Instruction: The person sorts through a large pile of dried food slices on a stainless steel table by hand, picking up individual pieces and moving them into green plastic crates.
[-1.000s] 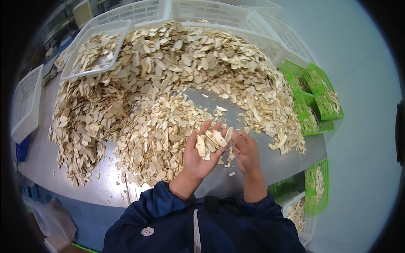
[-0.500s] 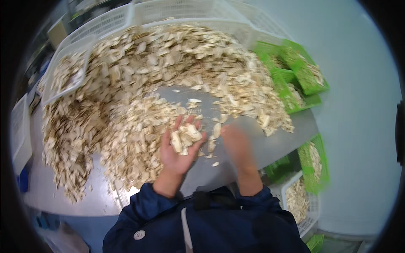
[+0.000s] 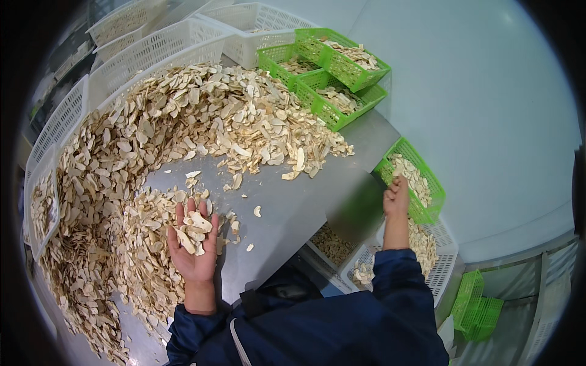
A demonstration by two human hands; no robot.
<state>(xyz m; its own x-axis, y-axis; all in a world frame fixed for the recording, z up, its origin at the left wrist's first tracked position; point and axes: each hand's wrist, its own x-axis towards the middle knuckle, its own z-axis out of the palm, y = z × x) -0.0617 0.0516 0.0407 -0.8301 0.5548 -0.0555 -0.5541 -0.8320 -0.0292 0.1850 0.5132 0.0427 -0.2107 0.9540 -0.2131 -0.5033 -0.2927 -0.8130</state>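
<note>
So there's this big metal table [image 3: 287, 210], and a huge crescent-shaped heap of cream-coloured dried slices [image 3: 101, 177] takes up much of it. White slotted plastic crates [image 3: 159, 52] line the far side. Three green mesh baskets [image 3: 332, 64] with slices in them are bunched at the far right corner, one perched on the others. Another green basket [image 3: 422, 213], also loaded with slices, sits tilted off the table's right edge. The hands are well apart: the left hand [image 3: 196, 259] is palm up over the table with fingers loosely spread, and the right hand [image 3: 397, 196] is at that tilted basket, fingers bunched, can't tell if they're pinching anything. Smallest bit: a little pile of slices [image 3: 195, 227] resting in the left palm.
</note>
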